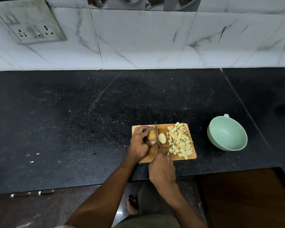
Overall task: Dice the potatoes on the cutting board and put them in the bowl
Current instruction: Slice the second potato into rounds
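A wooden cutting board [192, 155] lies on the black counter. My left hand [139, 142] grips a brown potato [152, 135] at the board's left side, fingers curled over it. My right hand [162, 168] grips the handle of a knife [157, 134], whose blade stands down between the potato and a cut oval slice [162, 138]. A heap of diced potato pieces [179, 140] covers the right half of the board. The pale green bowl [227, 135] sits to the right of the board with nothing inside.
The black stone counter [89, 120] stretches far to the left and back to a white marble-tiled wall [138, 38] with a socket plate [31, 25]. The counter's front edge runs just below the board. A counter seam [242, 102] passes behind the bowl.
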